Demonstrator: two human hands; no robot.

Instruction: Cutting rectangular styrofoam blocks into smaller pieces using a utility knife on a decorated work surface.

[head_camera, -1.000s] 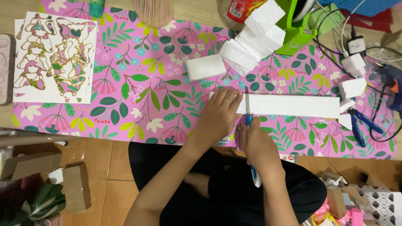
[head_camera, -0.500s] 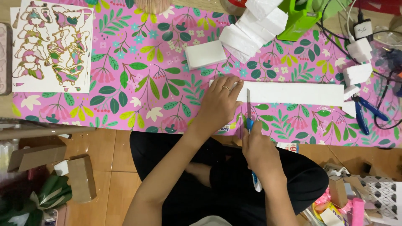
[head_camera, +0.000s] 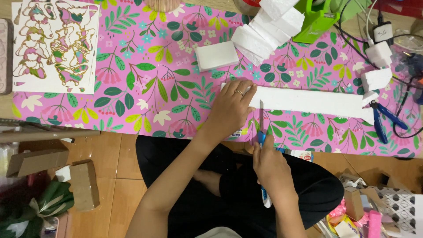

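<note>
Foam strip (head_camera: 308, 99), long, white and flat, lies crosswise on the pink floral sheet (head_camera: 145, 88), its near end pinned under the left hand (head_camera: 231, 108). That hand rests palm down with the fingers laid close together and flat on the foam. The right hand (head_camera: 271, 169) is closed in a fist round the blue handle of a utility knife (head_camera: 261, 132), whose blade stands upright against the strip's near edge, just beside the left fingertips. By its look the foam is very light, stiff yet crumbly, easily dented and apt to skid on the smooth sheet; it would be best held flat from above, close to the blade line, not pinched at its edges. A small foam block (head_camera: 216, 55) lies just beyond the strip, a stack of foam pieces (head_camera: 269, 28) farther back near a green tape dispenser (head_camera: 319, 20). Blue pliers (head_camera: 381, 123) lie near the strip's far end. A white sheet of gold-outlined cutouts (head_camera: 55, 46) sits well apart to the left
</note>
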